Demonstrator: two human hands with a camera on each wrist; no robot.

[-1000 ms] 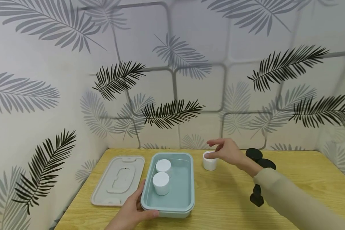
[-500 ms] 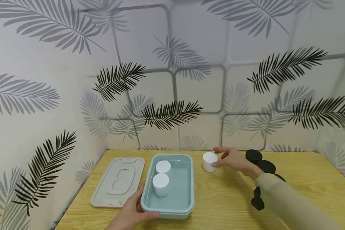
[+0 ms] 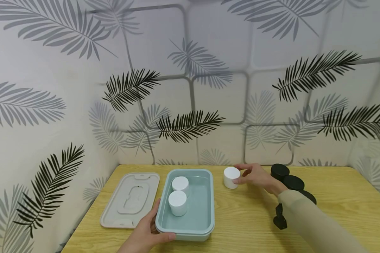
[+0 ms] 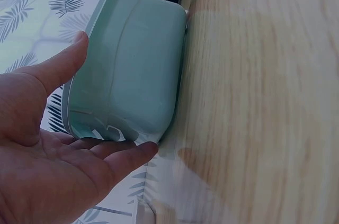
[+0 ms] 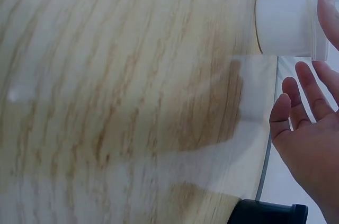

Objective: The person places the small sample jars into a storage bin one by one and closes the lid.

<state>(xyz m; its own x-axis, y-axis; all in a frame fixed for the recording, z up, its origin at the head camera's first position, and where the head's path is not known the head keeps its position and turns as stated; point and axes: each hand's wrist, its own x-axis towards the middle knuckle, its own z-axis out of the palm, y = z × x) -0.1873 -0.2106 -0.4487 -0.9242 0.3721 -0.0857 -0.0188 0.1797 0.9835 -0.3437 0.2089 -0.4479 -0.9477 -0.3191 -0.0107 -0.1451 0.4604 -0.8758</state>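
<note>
Near-left corner of blue-green container [image 3: 190, 232] held by left hand [image 3: 147, 229], thumb and fingers parted around it. Inside, two white jars [image 3: 177, 203] set along left wall. Beyond right rim, gap of worktop [image 3: 240, 218]; near far edge, third jar [image 3: 230, 178] pinched by right hand [image 3: 254, 175], thumb and forefinger jar-width apart.

Your right hand [image 5: 317, 139] has thumb and forefinger at the rim of the white jar [image 5: 286, 25] standing on the wooden tabletop [image 5: 116, 102], a black object [image 5: 270, 213] at the view's bottom edge

gap rt of tub [image 3: 198, 200], blk cyls [image 3: 293, 183] beyond
</note>
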